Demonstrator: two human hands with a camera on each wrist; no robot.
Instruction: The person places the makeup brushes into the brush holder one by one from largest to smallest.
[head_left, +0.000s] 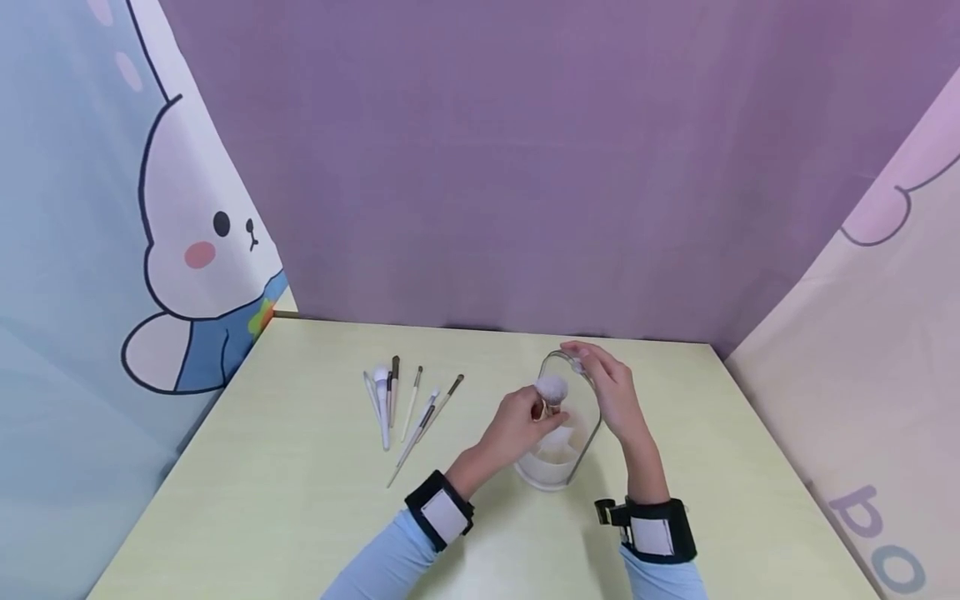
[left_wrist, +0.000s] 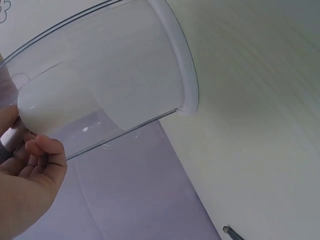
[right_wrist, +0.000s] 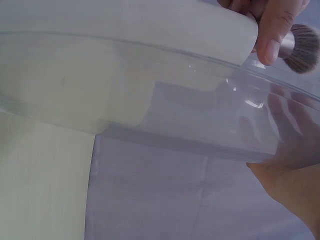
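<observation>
L hand (head_left: 517,425): fingers closed in a pinch, thumb vs. fingertips, on a makeup brush (head_left: 552,389) just below its fluffy grayish head; head sticks up past the fingers, silvery ferrule at the grip per R wrist view. Brush is thus right at the L fingers, over the holder's inside. R hand (head_left: 611,387): fingers fairly straight, not clenched, laid against the upper edge of the clear arched cover (head_left: 587,446); R wrist view shows them thru the plastic, a bit spread. Holder = that cover + round white base (head_left: 547,482), which stands upright on the counter (head_left: 300,500) below both sets of fingers. In the base, below the L fingers: pale dividers (head_left: 558,439), pointed tops. L wrist view has a big rounded white piece (left_wrist: 62,97) next to the L fingertips, seen w/ the clear wall; can't tell if handle or part of holder. Brush's lower end hidden by L hand in head view. Well left of the L fingers, loose brushes (head_left: 382,408) lie on the counter, heads mostly away from the person: one w/ a fat white handle + pale head, others thin w/ dark tips, some crossing or touching. Behind the L fingers, black strap w/ white patch (head_left: 444,515) at the wrist; similar strap (head_left: 651,536) behind the R fingers. Blue sleeves (head_left: 382,558) below both.
</observation>
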